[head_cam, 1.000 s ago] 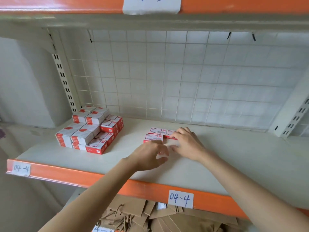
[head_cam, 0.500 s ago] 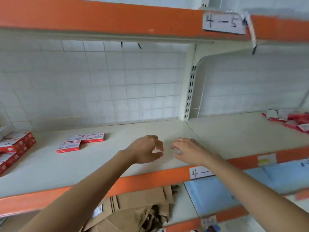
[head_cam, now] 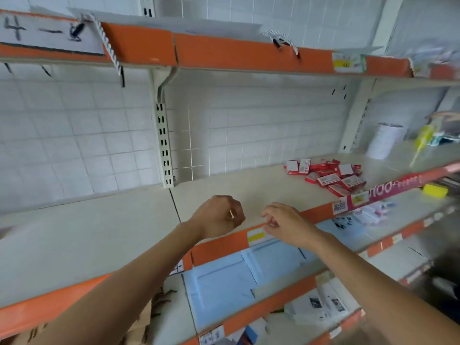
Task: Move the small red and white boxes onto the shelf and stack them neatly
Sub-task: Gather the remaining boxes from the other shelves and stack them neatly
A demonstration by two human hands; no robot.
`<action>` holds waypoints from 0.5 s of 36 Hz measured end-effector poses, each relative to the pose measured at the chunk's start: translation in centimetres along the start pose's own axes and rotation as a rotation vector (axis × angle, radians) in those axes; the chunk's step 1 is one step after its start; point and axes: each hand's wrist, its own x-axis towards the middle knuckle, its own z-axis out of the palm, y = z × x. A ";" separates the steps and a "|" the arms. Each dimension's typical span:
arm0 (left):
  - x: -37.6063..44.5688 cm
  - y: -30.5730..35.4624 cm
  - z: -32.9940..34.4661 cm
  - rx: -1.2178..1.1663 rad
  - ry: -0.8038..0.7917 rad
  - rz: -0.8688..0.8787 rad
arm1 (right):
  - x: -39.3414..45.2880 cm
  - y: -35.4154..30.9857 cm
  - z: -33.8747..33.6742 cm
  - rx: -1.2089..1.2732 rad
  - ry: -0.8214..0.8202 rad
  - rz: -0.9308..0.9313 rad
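A loose heap of small red and white boxes lies on the cream shelf at the right, near its orange front edge. My left hand hovers over the shelf's front with its fingers curled, holding nothing. Just to its right, my right hand floats above the orange lip with loosely bent fingers, also holding nothing. Both hands are well to the left of the heap. The stacked boxes from before are out of view.
A white slotted upright divides the shelf bays. An orange-fronted shelf hangs overhead. A white cylinder and yellow items stand far right. Blue packets fill the lower shelf, and brown paper bags show at bottom left.
My view has swung right, away from the stacked boxes and the flat ones laid down. Both hands moved right with it, holding nothing, and the loose heap has come closer.
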 end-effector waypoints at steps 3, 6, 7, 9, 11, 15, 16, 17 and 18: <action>3.1 1.6 1.4 0.005 -0.034 0.026 | 0.5 2.7 -0.2 0.028 0.033 0.026; 6.7 2.3 2.8 -0.005 -0.067 0.047 | 1.2 5.5 -0.5 0.021 0.045 0.037; 8.1 2.4 3.3 -0.010 -0.078 0.049 | 1.5 6.5 -0.7 0.012 0.046 0.039; 11.0 2.7 4.3 -0.013 -0.090 0.061 | 2.3 8.8 -1.5 -0.014 0.054 0.051; 14.0 2.8 5.4 -0.025 -0.104 0.071 | 3.1 11.3 -2.5 -0.032 0.058 0.086; 19.6 3.8 7.2 -0.075 -0.111 0.088 | 5.3 16.8 -4.9 -0.124 0.028 0.135; 20.8 4.0 7.6 -0.082 -0.114 0.095 | 6.0 18.2 -5.3 -0.132 0.020 0.153; 21.8 4.2 8.0 -0.083 -0.121 0.102 | 6.7 19.6 -5.7 -0.143 0.020 0.168; 22.8 4.4 8.5 -0.080 -0.126 0.109 | 7.3 21.0 -6.0 -0.166 0.027 0.180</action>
